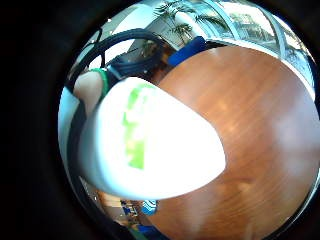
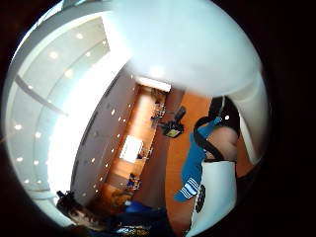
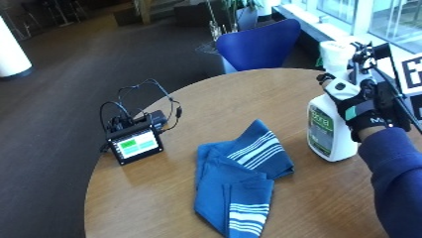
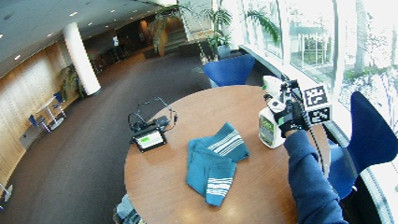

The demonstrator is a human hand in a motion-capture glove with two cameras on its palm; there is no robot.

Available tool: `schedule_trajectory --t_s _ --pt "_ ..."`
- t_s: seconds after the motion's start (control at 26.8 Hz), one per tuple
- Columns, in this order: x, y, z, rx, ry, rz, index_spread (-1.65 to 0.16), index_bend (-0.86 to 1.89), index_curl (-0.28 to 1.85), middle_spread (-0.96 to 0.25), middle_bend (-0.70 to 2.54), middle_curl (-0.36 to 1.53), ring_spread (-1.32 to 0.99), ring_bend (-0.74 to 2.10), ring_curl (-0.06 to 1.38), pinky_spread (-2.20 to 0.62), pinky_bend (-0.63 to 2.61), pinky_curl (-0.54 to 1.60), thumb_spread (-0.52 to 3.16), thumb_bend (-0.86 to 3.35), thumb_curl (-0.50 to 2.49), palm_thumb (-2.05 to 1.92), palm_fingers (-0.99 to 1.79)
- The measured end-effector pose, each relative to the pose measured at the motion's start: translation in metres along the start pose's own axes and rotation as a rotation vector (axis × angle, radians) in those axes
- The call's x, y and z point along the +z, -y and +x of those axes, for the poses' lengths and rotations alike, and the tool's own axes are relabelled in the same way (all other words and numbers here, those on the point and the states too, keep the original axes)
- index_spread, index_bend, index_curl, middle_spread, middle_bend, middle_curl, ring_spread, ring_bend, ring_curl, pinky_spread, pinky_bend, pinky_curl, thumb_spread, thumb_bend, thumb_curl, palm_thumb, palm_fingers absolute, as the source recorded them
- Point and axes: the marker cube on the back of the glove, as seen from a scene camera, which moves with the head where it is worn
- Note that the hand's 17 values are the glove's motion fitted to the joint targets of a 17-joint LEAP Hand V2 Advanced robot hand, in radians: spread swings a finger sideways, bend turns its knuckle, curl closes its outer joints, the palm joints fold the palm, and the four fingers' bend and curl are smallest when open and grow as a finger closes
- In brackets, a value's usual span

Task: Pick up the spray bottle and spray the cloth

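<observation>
The gloved right hand (image 3: 359, 106) has its grip wrapped round the neck of the spray bottle (image 3: 332, 126), which stands upright, its base on or just above the bench (image 3: 198, 119). The blue striped cloth (image 3: 240, 176) lies flat on the bench, near and off to the bottle's label side, so the nozzle likely needs aiming down that way.

Light: daylight from windows (image 4: 311, 42) at 1 o'clock, bright | Glare: spray bottle (image 1: 150, 145) blown out white in the palm views; soft sheen on table (image 3: 198, 198) | Dim: floor toward 10 o'clock | Blur: bottle out of focus near palm | Distortion: straight lines bend toward palm-view rims
</observation>
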Motion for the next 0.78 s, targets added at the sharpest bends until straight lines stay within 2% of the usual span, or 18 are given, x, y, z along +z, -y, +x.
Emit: schedule_trajectory --t_s 0.11,0.22,0.37,0.49,0.63,0.78 --pt "-0.005 0.004 0.014 0.014 0.022 0.044 -0.41 -0.02 -0.01 -0.11 0.82 0.46 -0.16 0.93 0.43 0.08 0.60 0.31 0.89 0.14 0.51 1.00 0.72" --pt "-0.034 0.000 0.015 0.008 0.067 0.191 -0.36 0.18 0.06 -0.14 0.79 0.45 -0.18 0.89 0.41 -0.10 0.62 0.30 0.74 0.07 0.53 0.97 1.16" --pt "-0.105 -0.018 0.007 0.014 0.099 0.456 -0.33 0.22 0.15 -0.16 0.78 0.47 -0.20 0.87 0.44 -0.19 0.56 0.33 0.61 0.03 0.56 0.98 1.25" --pt "-0.153 -0.016 0.042 0.046 0.078 0.567 -0.32 0.21 0.19 -0.17 0.77 0.48 -0.21 0.85 0.44 -0.23 0.54 0.33 0.55 0.00 0.58 1.00 1.27" --pt "-0.184 -0.028 0.071 0.069 0.053 0.564 -0.31 0.19 0.23 -0.17 0.76 0.48 -0.22 0.82 0.44 -0.26 0.52 0.34 0.48 -0.02 0.61 1.01 1.29" --pt "-0.190 -0.044 0.058 0.059 0.041 0.407 -0.31 0.17 0.26 -0.17 0.75 0.48 -0.22 0.80 0.44 -0.28 0.51 0.34 0.43 -0.03 0.63 1.01 1.30"
